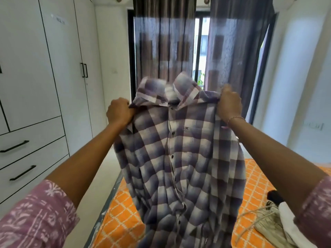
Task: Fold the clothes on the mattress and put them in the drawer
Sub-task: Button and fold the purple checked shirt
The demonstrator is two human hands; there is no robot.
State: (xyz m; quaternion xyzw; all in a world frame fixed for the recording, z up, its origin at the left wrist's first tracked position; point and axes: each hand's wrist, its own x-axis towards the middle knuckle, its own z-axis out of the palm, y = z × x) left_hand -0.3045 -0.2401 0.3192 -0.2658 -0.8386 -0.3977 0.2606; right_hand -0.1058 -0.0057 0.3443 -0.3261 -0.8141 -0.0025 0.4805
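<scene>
Left hand point(120, 110) and right hand point(229, 102) each grip a shoulder of our shirt point(179, 158). It hangs long-axis 12-to-6, hem over the mattress point(121, 212); drawers point(26, 158) at 9.

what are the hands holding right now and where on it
Both hold the checked shirt up over the mattress: the left hand grips one shoulder beside the collar, the right hand grips the other.

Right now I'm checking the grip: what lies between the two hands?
In the head view, the checked shirt's collar and shoulders span from the left hand to the right hand; both grip it.
</scene>
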